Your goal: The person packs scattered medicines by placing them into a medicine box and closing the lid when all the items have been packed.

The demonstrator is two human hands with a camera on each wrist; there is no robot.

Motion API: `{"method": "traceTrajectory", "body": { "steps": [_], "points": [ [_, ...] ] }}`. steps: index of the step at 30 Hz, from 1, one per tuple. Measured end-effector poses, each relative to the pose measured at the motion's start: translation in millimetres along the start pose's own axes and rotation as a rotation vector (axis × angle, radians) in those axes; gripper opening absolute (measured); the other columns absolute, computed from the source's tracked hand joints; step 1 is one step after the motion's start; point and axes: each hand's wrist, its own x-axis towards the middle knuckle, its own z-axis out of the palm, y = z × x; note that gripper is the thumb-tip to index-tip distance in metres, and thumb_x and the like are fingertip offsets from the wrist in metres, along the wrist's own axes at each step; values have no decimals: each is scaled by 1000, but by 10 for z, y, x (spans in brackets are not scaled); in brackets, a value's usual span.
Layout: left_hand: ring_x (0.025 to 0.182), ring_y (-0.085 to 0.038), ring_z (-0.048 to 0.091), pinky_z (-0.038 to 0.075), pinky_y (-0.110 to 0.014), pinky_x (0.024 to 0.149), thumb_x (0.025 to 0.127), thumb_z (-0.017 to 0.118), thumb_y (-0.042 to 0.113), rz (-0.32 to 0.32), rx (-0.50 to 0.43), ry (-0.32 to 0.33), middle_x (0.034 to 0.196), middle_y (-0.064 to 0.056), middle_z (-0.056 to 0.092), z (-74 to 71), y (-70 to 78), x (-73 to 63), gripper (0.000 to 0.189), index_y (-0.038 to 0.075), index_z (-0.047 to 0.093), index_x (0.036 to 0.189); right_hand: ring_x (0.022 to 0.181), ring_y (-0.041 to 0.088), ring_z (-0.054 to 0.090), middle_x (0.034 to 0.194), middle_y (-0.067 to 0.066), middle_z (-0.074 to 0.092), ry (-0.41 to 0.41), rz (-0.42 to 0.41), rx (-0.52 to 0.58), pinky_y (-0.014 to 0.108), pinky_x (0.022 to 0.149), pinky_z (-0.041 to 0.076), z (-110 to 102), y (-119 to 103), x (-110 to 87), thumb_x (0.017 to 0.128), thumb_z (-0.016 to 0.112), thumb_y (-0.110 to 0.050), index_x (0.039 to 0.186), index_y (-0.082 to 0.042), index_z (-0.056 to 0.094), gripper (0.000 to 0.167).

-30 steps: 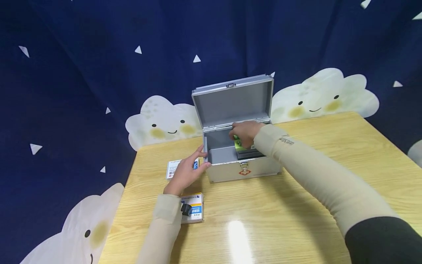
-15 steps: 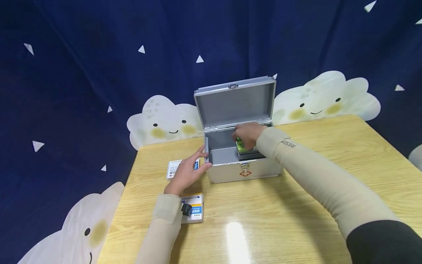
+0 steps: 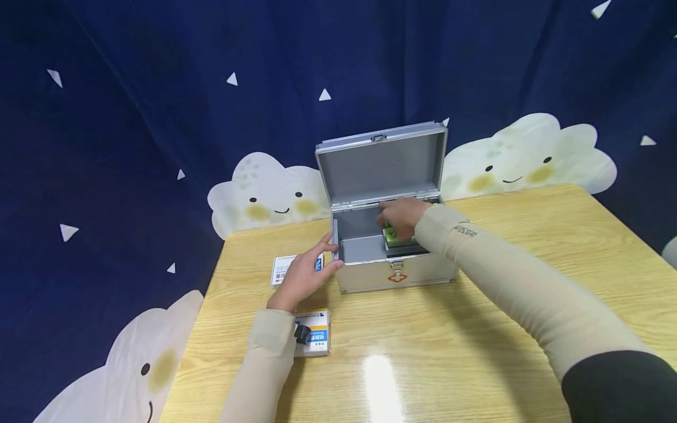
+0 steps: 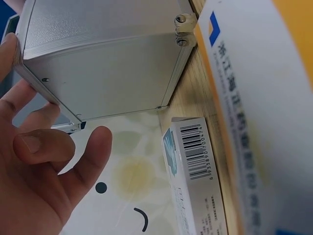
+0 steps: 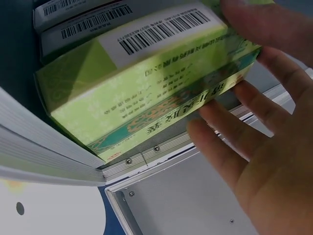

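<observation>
An aluminium first-aid case (image 3: 365, 277) with a red cross stands on the table, its lid (image 3: 381, 167) raised. My right hand (image 3: 404, 216) reaches inside it and holds a green medicine box (image 5: 132, 98) between thumb and fingers. In the head view that hand hides much of the green box (image 3: 392, 238). Beneath and beside it lie other boxes (image 5: 93, 22), seen in the right wrist view with barcodes. My left hand (image 3: 307, 276) touches the case's left wall, fingertips at the rim, as the left wrist view shows from close up.
Left of the case lies a white medicine box (image 3: 282, 269), partly behind my left hand. A white box with an orange stripe (image 3: 319, 335) lies nearer, under my left wrist. Behind the wooden table (image 3: 423, 352) hangs a dark blue curtain (image 3: 275, 70).
The view has shifted slightly. My right hand and the green box have moved a little right and down inside the case. My left hand has stayed at the case's wall.
</observation>
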Motion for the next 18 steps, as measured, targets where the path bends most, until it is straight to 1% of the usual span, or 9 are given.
{"method": "traceTrajectory", "body": {
  "steps": [3, 4, 5, 8, 11, 13, 18],
  "points": [
    [142, -29, 46, 39, -51, 115, 95, 61, 48, -7, -5, -3, 158, 13, 40, 33, -26, -17, 54, 28, 51, 144, 91, 21, 60, 119, 10, 57, -11, -5, 2, 40, 83, 57, 29, -8, 7, 76, 72, 0, 122, -15, 70, 49],
    [142, -29, 46, 39, -51, 116, 95, 61, 49, -6, -7, -5, 159, 14, 37, 44, -31, -20, 53, 29, 52, 143, 91, 21, 60, 118, 10, 57, -13, -9, 0, 39, 82, 57, 42, -7, 7, 75, 72, 1, 122, -15, 70, 49],
    [142, -28, 46, 39, -50, 116, 95, 61, 50, -6, -7, -6, 158, 14, 39, 54, -37, -21, 53, 29, 52, 143, 90, 21, 60, 117, 9, 57, -13, -9, -4, 39, 82, 57, 54, -6, 7, 75, 72, 1, 122, -15, 70, 49],
    [141, -28, 47, 39, -50, 115, 94, 60, 51, 0, -11, -1, 151, 12, 51, 68, -45, -19, 61, 32, 43, 149, 88, 21, 61, 115, 9, 58, 2, -20, -27, 39, 80, 58, 82, 4, 7, 75, 72, 1, 121, -16, 71, 49],
    [140, -28, 48, 40, -51, 115, 94, 60, 53, 0, -11, 9, 144, 11, 58, 56, -43, -9, 66, 35, 37, 153, 86, 21, 62, 113, 9, 60, 29, -33, -45, 39, 79, 58, 79, 16, 9, 74, 72, 1, 119, -15, 72, 49],
    [141, -28, 47, 40, -50, 115, 94, 60, 53, -3, -13, 6, 150, 12, 52, 42, -39, -3, 61, 34, 43, 149, 87, 21, 62, 113, 9, 60, 32, -34, -51, 39, 78, 58, 68, 23, 12, 74, 72, 2, 119, -15, 72, 49],
    [142, -27, 46, 39, -49, 116, 94, 59, 54, -11, -9, 0, 152, 13, 48, 10, -34, 20, 57, 34, 47, 146, 88, 21, 63, 112, 8, 59, 24, -35, -59, 39, 80, 58, 42, 32, 32, 73, 72, 3, 119, -15, 72, 49]
  ]
}}
